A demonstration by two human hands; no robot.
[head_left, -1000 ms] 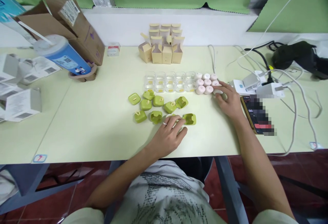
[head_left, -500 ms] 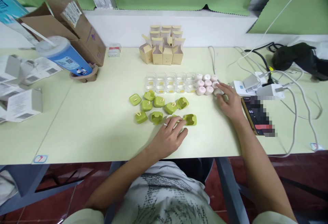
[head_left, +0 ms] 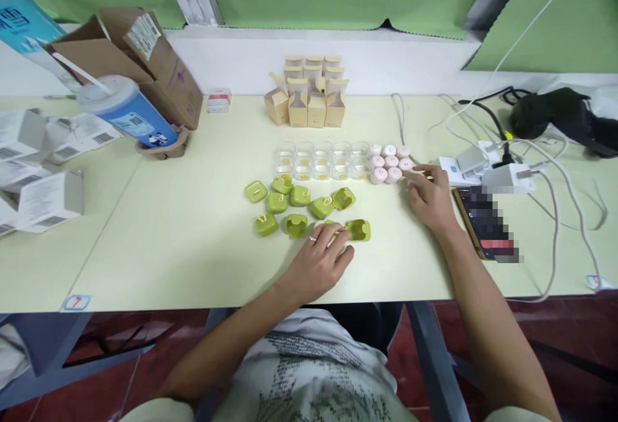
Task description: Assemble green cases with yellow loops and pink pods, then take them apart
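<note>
My left hand point(head_left: 321, 261) has its bent fingers over a small green case, mostly hidden under them, with something whitish at its edge. An opened green case point(head_left: 360, 230) lies at those fingertips. Several more green cases point(head_left: 277, 202) are spread to the left and behind, some closed with pale loops, some open. My right hand point(head_left: 429, 197) is curled beside a cluster of pale pink round pieces point(head_left: 391, 175); what its fingers hold is hidden. Left of the cluster stands a double row of clear plastic cups point(head_left: 322, 161) with yellow marks.
Small open beige boxes point(head_left: 316, 110) stand by the wall. To the right are a phone point(head_left: 485, 222), chargers point(head_left: 506, 176) and looping white cables. A blue-labelled cup point(head_left: 135, 116), a cardboard box point(head_left: 168, 74) and white boxes point(head_left: 51, 200) occupy the left.
My right hand has drawn slightly back from the pink pieces. The piece under its fingers at the cluster's near right corner no longer shows. My left hand stays in place.
</note>
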